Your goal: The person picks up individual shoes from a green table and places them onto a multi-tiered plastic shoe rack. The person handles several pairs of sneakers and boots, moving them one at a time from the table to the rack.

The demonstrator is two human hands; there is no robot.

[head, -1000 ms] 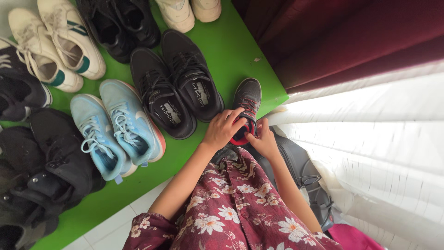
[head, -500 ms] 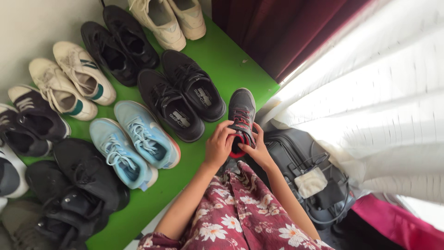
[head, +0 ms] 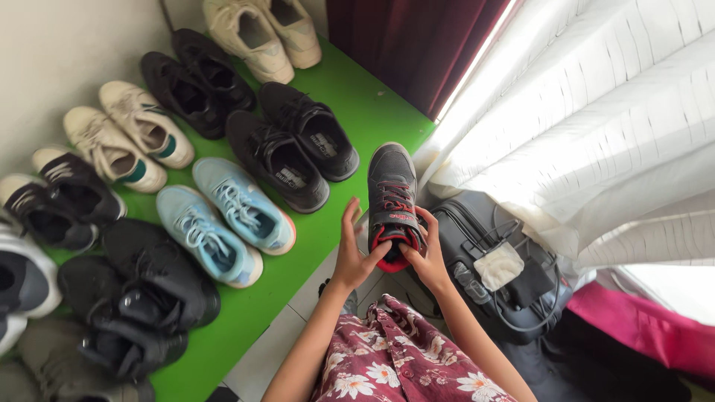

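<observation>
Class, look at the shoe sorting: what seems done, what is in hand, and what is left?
Done: several pairs, such as the light blue pair, sit side by side on the green mat. In hand: the left hand and right hand hold a grey and red shoe lifted above the mat's edge. Left: this shoe is not yet down, and no partner shows.

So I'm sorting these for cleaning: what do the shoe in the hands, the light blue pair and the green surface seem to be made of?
The dark grey shoe looks like matte synthetic or mesh fabric, with red laces and red lining. The light blue pair seems to be knit mesh with pale rubbery soles; a fine weave shows. The green surface appears smooth, flat and slightly glossy, perhaps painted board or laminate; that stays uncertain.
</observation>
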